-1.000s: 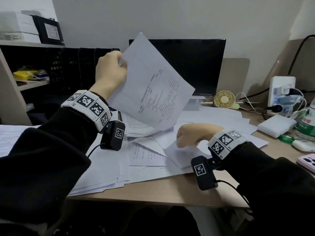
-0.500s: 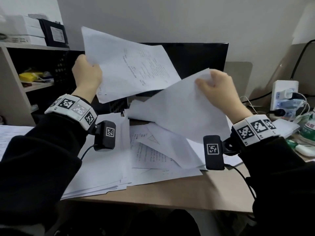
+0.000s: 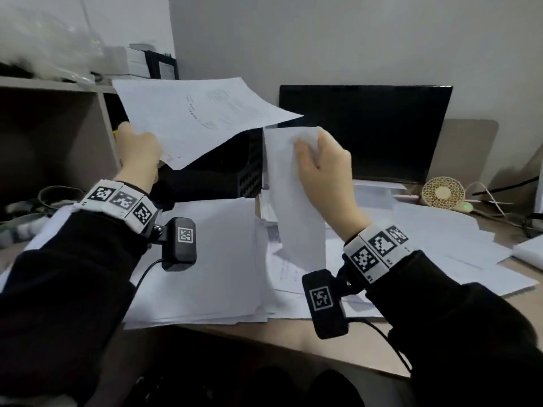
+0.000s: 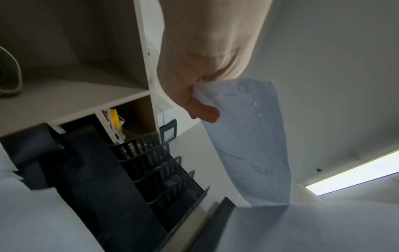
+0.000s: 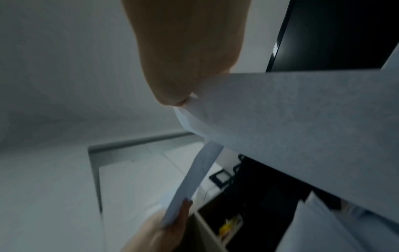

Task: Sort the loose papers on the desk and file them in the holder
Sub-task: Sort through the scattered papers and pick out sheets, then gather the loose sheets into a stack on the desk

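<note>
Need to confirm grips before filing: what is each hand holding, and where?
Left hand pinches the printed sheet at its lower-left edge; right hand grips the plain sheet near its top.

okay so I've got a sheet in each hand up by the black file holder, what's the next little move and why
Probably lower the right hand's sheet into a slot of the black holder. The right hand pinches it by its top so it hangs nearly upright beside the holder, while the left hand grips its printed sheet lying flatter above the holder. Loose papers remain on the desk.
</note>
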The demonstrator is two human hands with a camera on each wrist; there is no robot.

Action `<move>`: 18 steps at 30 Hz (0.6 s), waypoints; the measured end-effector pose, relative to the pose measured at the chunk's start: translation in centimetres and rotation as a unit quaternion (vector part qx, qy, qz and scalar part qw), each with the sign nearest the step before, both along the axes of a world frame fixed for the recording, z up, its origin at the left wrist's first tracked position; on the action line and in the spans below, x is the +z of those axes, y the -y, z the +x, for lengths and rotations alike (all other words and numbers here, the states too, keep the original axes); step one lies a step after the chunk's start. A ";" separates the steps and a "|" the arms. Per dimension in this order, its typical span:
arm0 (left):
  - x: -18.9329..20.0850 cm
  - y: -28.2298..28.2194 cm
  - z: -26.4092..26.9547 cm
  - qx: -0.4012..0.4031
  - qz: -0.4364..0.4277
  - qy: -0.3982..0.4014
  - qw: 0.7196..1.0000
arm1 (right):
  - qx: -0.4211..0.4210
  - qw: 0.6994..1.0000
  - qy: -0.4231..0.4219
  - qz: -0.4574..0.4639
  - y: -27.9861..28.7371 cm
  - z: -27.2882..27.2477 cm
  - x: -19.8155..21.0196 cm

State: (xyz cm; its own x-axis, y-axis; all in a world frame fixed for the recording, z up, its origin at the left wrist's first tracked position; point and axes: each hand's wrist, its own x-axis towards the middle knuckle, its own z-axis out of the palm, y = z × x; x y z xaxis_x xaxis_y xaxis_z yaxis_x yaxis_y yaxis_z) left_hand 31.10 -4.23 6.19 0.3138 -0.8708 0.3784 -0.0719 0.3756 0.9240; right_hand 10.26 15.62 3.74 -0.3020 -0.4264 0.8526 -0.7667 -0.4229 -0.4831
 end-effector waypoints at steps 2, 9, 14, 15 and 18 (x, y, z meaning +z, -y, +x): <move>-0.2 -0.2 2.5 0.005 0.008 -0.018 1.000 | 0.035 0.997 -0.060 0.044 1.5 3.1 -1.1; -3.6 -1.9 11.9 0.050 0.047 -0.036 0.997 | 0.151 0.887 -0.239 0.364 4.3 12.7 -4.4; -8.3 -2.7 16.9 0.060 0.074 -0.086 0.992 | 0.152 0.734 -0.324 0.577 5.4 16.4 -6.3; -9.3 -2.7 18.0 0.067 0.078 -0.096 0.990 | 0.156 0.727 -0.327 0.583 5.4 17.1 -6.5; -11.9 -3.5 19.7 0.097 0.092 -0.085 0.987 | 0.157 0.744 -0.325 0.562 5.6 18.3 -6.4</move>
State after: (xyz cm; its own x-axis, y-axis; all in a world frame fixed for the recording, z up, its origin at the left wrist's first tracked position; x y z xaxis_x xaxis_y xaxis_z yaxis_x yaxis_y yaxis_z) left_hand 50.79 -0.75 -5.67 0.5273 -0.8369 0.1468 0.0360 0.1946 0.9802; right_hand 28.53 10.05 -2.65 0.2835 -0.9432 -0.1735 -0.9414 -0.2392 -0.2379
